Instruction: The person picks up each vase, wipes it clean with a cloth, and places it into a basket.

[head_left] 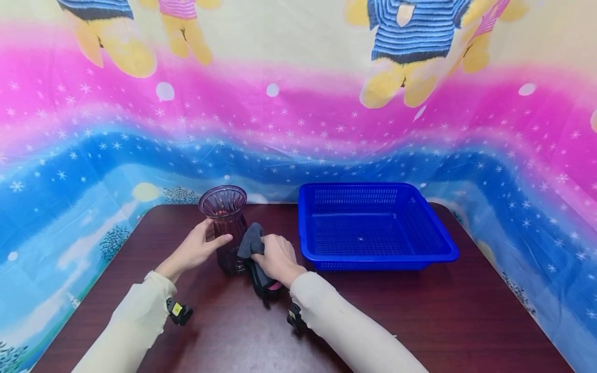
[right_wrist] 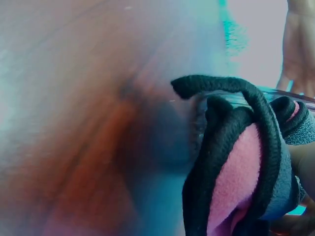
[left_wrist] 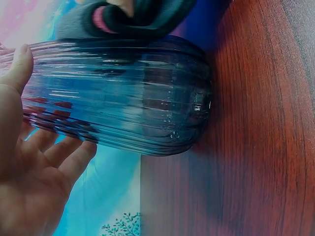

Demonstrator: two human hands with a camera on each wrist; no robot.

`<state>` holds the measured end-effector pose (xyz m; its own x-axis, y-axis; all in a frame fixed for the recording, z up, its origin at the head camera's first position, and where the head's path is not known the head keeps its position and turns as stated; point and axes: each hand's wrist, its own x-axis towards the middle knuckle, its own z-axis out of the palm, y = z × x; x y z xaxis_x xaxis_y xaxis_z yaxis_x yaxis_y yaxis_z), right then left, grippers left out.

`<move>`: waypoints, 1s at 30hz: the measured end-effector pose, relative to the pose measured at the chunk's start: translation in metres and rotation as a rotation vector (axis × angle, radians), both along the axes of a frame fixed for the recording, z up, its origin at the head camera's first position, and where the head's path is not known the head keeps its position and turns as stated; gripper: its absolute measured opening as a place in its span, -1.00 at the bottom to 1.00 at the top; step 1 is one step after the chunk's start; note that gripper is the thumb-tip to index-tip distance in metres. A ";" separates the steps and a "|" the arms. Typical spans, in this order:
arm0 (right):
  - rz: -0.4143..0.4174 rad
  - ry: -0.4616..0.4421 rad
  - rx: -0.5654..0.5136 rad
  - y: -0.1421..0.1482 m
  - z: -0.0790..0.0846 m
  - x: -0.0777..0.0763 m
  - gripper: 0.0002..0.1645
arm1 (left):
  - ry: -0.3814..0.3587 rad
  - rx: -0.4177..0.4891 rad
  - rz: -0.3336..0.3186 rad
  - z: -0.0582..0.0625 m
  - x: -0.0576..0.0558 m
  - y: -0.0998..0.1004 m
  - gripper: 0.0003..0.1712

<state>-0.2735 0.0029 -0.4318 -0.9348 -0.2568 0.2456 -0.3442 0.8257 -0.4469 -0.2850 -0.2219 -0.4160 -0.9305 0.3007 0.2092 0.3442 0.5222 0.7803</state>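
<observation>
A purple-tinted, ribbed glass vase (head_left: pixel 228 228) with a flared rim stands upright on the table. My left hand (head_left: pixel 198 248) holds it around the upper body, thumb on the near side. In the left wrist view the fingers of that left hand (left_wrist: pixel 44 162) curl against the ribbed glass of the vase (left_wrist: pixel 118 98). My right hand (head_left: pixel 278 256) grips a bunched grey cloth (head_left: pixel 253 243) at the vase's right side. Black edging and a pink face show on the cloth (right_wrist: pixel 238 177) in the right wrist view, with a loop of edging hanging free.
A blue plastic basket (head_left: pixel 378 259) with mesh sides stands to the right of the hands. The dark red wooden table (head_left: pixel 443 316) ends at a printed cloth backdrop (head_left: pixel 280 124) behind. Wrist cameras (head_left: pixel 179 312) hang below both sleeves.
</observation>
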 end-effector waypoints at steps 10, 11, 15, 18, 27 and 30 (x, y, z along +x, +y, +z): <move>0.018 0.024 -0.038 -0.004 0.024 0.002 -0.80 | -0.007 -0.005 0.001 -0.001 0.001 0.001 -0.25; 0.019 0.028 -0.036 -0.004 0.026 0.002 -0.81 | -0.008 -0.003 -0.001 -0.001 0.001 0.001 -0.25; 0.025 0.051 -0.032 -0.004 0.032 0.003 -0.83 | -0.005 0.002 -0.006 -0.003 0.001 0.002 -0.26; 0.032 0.068 -0.031 -0.004 0.037 0.002 -0.83 | 0.007 0.003 -0.014 -0.003 0.000 0.002 -0.28; 0.040 0.097 -0.063 -0.005 0.045 0.004 -0.84 | 0.033 0.004 -0.035 0.000 0.001 0.001 -0.32; 0.036 0.104 -0.057 -0.005 0.046 0.005 -0.84 | 0.034 0.001 -0.036 0.001 0.002 0.001 -0.32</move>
<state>-0.2685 -0.0025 -0.3861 -0.8939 -0.2730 0.3555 -0.4203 0.7861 -0.4532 -0.2830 -0.2212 -0.4146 -0.9114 0.3336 0.2409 0.3891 0.5079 0.7686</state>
